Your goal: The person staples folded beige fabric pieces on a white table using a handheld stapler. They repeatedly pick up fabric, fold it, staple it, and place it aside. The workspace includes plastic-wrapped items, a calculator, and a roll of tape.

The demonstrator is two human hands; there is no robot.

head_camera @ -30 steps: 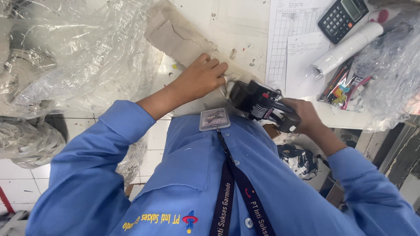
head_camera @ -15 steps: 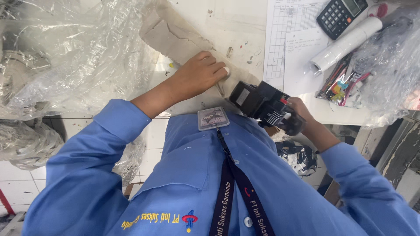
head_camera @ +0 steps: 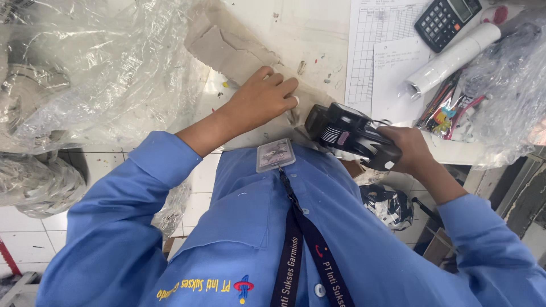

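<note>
Labeller [head_camera: 350,133] in right hand [head_camera: 406,149] (left hand [head_camera: 264,99] on cardboard [head_camera: 227,48]).

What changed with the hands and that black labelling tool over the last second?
The right hand drew the black labelling tool slightly back from the left hand and kept its grip on it. The left hand stayed pressed flat on the brown paper piece. The calculator and white roll did not move.

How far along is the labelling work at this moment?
Done: nothing can be confirmed; no fresh label shows on the grey fabric piece. In hand: the left hand presses flat on that piece at the table edge, while the right hand holds a black label gun just beside it, not touching. Left: bringing the gun onto the fabric.
</note>
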